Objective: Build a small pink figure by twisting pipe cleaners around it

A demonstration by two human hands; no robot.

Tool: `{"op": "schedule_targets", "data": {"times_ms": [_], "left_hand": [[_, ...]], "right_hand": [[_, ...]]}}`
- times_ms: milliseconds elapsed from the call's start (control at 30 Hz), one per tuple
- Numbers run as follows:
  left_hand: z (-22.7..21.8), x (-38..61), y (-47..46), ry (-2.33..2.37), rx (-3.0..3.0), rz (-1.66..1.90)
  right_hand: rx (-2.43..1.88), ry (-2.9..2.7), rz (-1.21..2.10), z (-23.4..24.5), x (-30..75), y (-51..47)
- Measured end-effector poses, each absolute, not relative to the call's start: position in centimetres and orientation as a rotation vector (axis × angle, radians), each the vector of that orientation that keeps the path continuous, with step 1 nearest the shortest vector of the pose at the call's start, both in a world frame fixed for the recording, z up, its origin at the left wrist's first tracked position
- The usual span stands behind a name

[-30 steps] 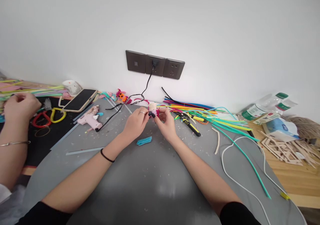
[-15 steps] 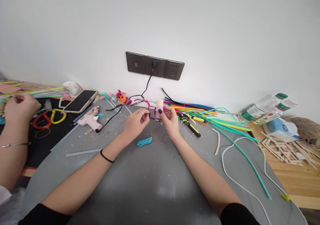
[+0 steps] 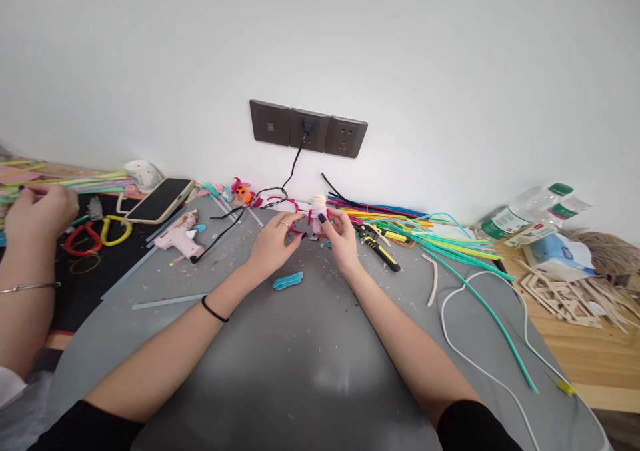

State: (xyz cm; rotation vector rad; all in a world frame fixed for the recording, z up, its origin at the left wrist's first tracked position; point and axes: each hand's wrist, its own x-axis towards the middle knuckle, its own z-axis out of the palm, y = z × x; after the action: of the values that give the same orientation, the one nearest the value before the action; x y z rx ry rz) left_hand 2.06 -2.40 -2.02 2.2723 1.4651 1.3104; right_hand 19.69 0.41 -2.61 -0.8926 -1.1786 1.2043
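Observation:
Between the thumb and fingers of my right hand (image 3: pixel 343 237) is a small pipe-cleaner figure (image 3: pixel 319 214), cream on top with a pink and magenta body. To its left, my left hand (image 3: pixel 276 239) is apart from it, thumb and fingers spread, with nothing clearly seen in them. A folded blue pipe-cleaner piece (image 3: pixel 287 280) lies on the grey table (image 3: pixel 280 371) below my hands. Just right of my right hand rest yellow and black pliers (image 3: pixel 379 247).
A pink glue gun (image 3: pixel 179 237) lies to the left, near a phone (image 3: pixel 160 200). Coloured pipe cleaners (image 3: pixel 450 241) spread along the wall. A white cable (image 3: pixel 480 364) curves at the right. Bottles (image 3: pixel 510 221) stand at the far right. A co-worker's hand (image 3: pixel 40 214) is at the left.
My left hand's fingers have opened from a pinch and spread beside the figure. My right hand keeps its hold, and the figure now shows more of its pink body.

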Motion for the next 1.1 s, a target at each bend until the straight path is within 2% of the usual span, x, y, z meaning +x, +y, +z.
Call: {"op": "schedule_targets", "data": {"times_ms": [167,333,800,1100], "left_hand": [[-0.9,2.1,-3.0,1.340,2.260,1.584],[-0.8,2.4,-3.5,1.274,2.281,1.590],[-0.5,2.4,-3.5,1.264,2.238,1.589],[-1.3,1.7,-2.6,1.458,2.051,1.591]], "right_hand": [[-0.844,-1.239,1.279,-2.6,19.3,0.1],[-0.777,-1.273,1.364,-2.8,19.0,-0.1],[-0.778,-1.301,1.329,-3.2,18.8,0.0],[-0.832,-1.324,1.305,-3.3,18.9,0.1]]}}
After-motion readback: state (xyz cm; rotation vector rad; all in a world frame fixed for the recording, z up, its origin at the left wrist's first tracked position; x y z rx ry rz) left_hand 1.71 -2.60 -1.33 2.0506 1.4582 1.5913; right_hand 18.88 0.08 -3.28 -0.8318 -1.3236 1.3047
